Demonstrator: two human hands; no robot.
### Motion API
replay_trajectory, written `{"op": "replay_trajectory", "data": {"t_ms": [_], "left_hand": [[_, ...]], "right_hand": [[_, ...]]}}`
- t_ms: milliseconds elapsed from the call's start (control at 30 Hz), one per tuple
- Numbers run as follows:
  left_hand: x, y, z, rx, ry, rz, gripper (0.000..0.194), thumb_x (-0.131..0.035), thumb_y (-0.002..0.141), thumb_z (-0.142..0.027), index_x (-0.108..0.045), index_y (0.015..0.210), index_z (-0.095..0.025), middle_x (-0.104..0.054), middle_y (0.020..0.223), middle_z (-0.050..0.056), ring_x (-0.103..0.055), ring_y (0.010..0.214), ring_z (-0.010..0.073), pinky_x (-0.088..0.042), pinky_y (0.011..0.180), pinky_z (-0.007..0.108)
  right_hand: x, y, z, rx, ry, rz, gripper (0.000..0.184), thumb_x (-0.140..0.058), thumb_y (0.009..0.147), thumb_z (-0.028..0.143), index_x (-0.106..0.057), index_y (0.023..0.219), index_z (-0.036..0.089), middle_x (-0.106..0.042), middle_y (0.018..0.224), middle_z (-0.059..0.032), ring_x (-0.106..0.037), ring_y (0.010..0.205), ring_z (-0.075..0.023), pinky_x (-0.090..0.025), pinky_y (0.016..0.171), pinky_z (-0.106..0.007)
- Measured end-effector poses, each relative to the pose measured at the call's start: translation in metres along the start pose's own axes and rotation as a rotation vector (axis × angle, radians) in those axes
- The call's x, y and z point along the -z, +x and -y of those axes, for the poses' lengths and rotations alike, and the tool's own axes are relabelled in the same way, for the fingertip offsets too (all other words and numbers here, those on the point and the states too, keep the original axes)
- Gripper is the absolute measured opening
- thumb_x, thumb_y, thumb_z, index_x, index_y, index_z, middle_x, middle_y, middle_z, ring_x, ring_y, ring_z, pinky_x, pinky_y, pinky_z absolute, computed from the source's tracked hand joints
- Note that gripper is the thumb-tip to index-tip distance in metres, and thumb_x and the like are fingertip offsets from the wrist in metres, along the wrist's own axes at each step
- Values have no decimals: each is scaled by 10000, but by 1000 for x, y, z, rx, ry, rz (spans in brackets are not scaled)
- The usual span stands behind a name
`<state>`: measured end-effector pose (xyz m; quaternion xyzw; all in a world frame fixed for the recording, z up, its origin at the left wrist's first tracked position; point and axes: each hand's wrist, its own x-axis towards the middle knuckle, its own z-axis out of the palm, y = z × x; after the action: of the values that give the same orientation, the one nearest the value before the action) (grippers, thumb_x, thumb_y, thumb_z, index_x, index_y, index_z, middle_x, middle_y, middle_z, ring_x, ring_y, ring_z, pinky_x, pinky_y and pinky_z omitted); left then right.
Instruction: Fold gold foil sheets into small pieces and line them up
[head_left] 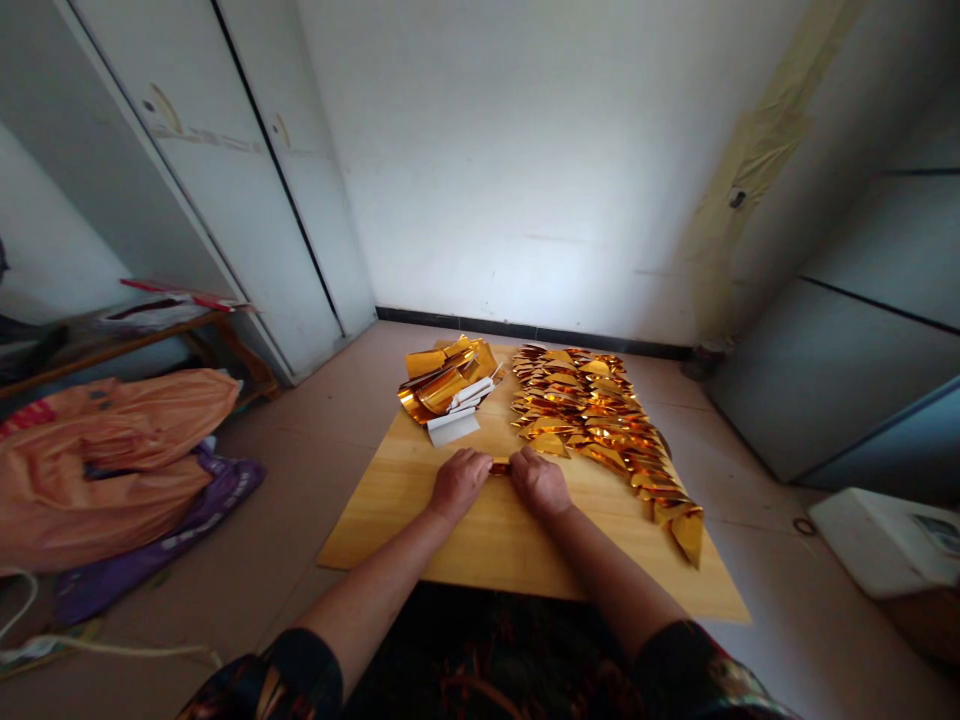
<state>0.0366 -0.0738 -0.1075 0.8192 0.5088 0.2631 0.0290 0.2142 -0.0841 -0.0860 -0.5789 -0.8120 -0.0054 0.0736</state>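
Between my two hands a narrow strip of gold foil paper (500, 466) lies low over the wooden board, its ends covered by my fingers. My left hand (459, 482) is closed on the strip's left end. Closed on its right end is my right hand (540, 482). Just beyond my left hand lies a loose pile of gold foil sheets (442, 385), with some white-backed pieces (454, 426) at its near side. To the right, rows of folded gold foil pieces (592, 405) overlap and trail toward the board's right edge.
The wooden board (405, 520) sits low in front of me. On the left are an orange bag (112, 460), a purple bag (187, 510) and a wooden bench (217, 330). A white box (885, 540) stands on the right, and a white wall (525, 180) rises behind.
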Motion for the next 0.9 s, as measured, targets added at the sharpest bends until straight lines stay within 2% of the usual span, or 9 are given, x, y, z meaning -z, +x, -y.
{"op": "replay_trajectory", "data": {"t_ms": [167, 300, 600, 900], "left_hand": [[0, -1, -1, -21, -96, -20, 137, -519, 881, -186, -654, 861, -201, -650, 816, 21, -579, 817, 143, -450, 751, 240], [1, 0, -2, 27, -138, -19, 124, -550, 846, -160, -667, 859, -201, -664, 820, 24, -596, 820, 150, -466, 761, 252], [-3, 3, 4, 62, -209, -8, 192, -511, 854, -125, -670, 928, -202, -686, 891, 22, -611, 878, 150, -480, 798, 259], [-8, 3, 5, 56, -195, -18, 263, -494, 815, -49, -663, 947, -201, -684, 915, 24, -603, 916, 153, -485, 832, 266]], "right_hand": [[-4, 0, 3, -80, 8, -10, 240, -355, 958, 231, -592, 953, 198, -638, 916, -42, -590, 699, -113, -346, 556, -199], [-7, 2, 4, -100, 35, 10, 230, -346, 966, 234, -574, 968, 198, -646, 889, -39, -597, 669, -117, -341, 543, -209], [0, 1, 7, -154, 162, 35, 197, -374, 951, 239, -560, 1010, 211, -678, 929, -31, -630, 767, -126, -368, 616, -202], [-4, 4, 13, -186, 119, 33, 202, -370, 925, 199, -565, 977, 194, -678, 879, -33, -615, 712, -130, -344, 577, -212]]}}
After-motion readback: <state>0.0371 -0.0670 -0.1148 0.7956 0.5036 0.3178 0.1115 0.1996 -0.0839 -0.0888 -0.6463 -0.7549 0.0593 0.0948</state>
